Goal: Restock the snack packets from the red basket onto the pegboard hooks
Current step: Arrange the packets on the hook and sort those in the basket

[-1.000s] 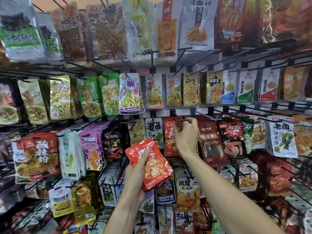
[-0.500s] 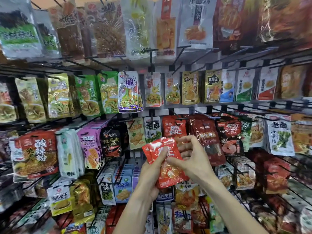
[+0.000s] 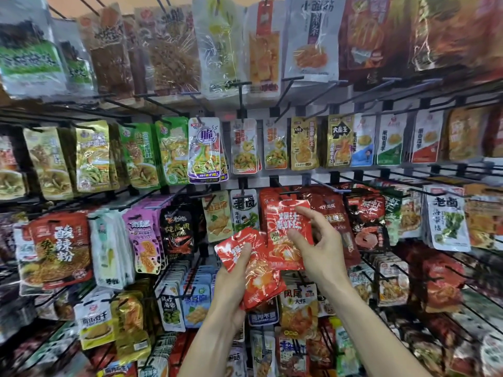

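Head view, near to far. Nearest the camera, the left hand (image 3: pixel 234 270) is gripping a small stack of glossy red plastic snack packets (image 3: pixel 253 270), thumb pressing across the upper face and the other fingers curling behind the stack. Just beside it, the right hand (image 3: pixel 318 248) is lifting a single red film packet with white lettering (image 3: pixel 285 235) off the top of that stack; its fingers (image 3: pixel 299 238) are pinching the packet near its right edge, thumb low and forefinger at the upper corner. The lifted packet is overlapping the stack in the left hand and is standing nearly upright in front of the display.

Behind both hands, a row of matching red packets (image 3: pixel 268 198) is hanging from a black wire pegboard hook (image 3: pixel 288 192), flanked by a white-and-green seaweed packet (image 3: pixel 244 210) on the left and dark red packets (image 3: pixel 333 213) on the right. The red basket is not in view.

Handling, as judged: the packets are appearing light, thin and pliable, with slick film that is likely to slide between fingers. The better hold is probably the flat sealed header at the top, keeping the hang hole taut and open to the hook tip.
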Action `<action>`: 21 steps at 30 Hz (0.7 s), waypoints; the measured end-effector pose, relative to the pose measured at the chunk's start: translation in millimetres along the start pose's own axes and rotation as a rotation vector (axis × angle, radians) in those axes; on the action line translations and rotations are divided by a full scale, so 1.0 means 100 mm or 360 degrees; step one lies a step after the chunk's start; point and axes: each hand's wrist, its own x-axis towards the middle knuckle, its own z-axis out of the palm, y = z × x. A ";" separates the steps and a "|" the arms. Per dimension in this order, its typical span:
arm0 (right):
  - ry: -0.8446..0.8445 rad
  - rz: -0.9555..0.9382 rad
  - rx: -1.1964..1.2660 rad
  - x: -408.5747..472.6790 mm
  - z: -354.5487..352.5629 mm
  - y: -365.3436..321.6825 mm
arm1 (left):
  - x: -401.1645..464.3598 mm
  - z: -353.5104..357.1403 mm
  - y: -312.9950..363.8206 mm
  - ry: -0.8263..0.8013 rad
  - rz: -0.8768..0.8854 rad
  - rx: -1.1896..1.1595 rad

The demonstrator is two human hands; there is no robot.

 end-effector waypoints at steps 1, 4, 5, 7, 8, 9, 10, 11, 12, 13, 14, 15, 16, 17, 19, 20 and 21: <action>0.0004 0.0002 -0.0015 0.03 0.01 -0.01 | 0.02 -0.03 0.00 0.0026 0.0003 -0.0013; -0.0004 0.0032 -0.0051 0.10 0.04 -0.02 | 0.03 -0.11 0.00 0.0034 0.0025 -0.0040; -0.0005 0.0038 -0.0065 0.11 0.04 -0.03 | 0.04 -0.13 0.00 0.0037 0.0038 -0.0039; 0.0009 0.0051 -0.0085 0.13 0.04 -0.05 | 0.02 -0.16 0.01 0.0032 0.0062 -0.0024; 0.0015 0.0064 -0.0092 0.13 0.05 -0.06 | 0.02 -0.18 0.02 0.0040 0.0081 -0.0013; 0.0014 0.0072 -0.0112 0.13 0.05 -0.06 | 0.01 -0.20 0.02 0.0036 0.0097 -0.0001; 0.0004 0.0081 -0.0137 0.14 0.06 -0.06 | 0.01 -0.21 0.03 0.0025 0.0105 0.0007; -0.0009 0.0093 -0.0165 0.16 0.07 -0.05 | 0.01 -0.23 0.04 0.0026 0.0101 0.0019; -0.0015 0.0109 -0.0189 0.18 0.08 -0.05 | -0.01 -0.23 0.05 0.0021 0.0091 0.0026; -0.0017 0.0122 -0.0235 0.22 0.11 -0.03 | 0.00 -0.24 0.05 0.0019 0.0090 0.0028; -0.0022 0.0131 -0.0306 0.27 0.15 -0.01 | -0.01 -0.24 0.06 0.0009 0.0097 0.0026; -0.0024 0.0138 -0.0400 0.34 0.20 0.02 | -0.02 -0.23 0.07 0.0001 0.0107 0.0021; -0.0020 0.0140 -0.0493 0.41 0.27 0.04 | -0.01 -0.22 0.08 0.0000 0.0112 0.0021; -0.0015 0.0139 -0.0587 0.48 0.34 0.06 | -0.02 -0.20 0.09 -0.0008 0.0118 0.0019; -0.0038 0.0162 -0.0746 0.57 0.45 0.06 | -0.03 -0.18 0.10 -0.0034 0.0127 0.0019; -0.0055 0.0174 -0.0809 0.59 0.49 0.06 | -0.02 -0.17 0.10 -0.0044 0.0130 0.0023; -0.0069 0.0178 -0.0849 0.59 0.50 0.05 | -0.02 -0.17 0.10 -0.0054 0.0127 0.0021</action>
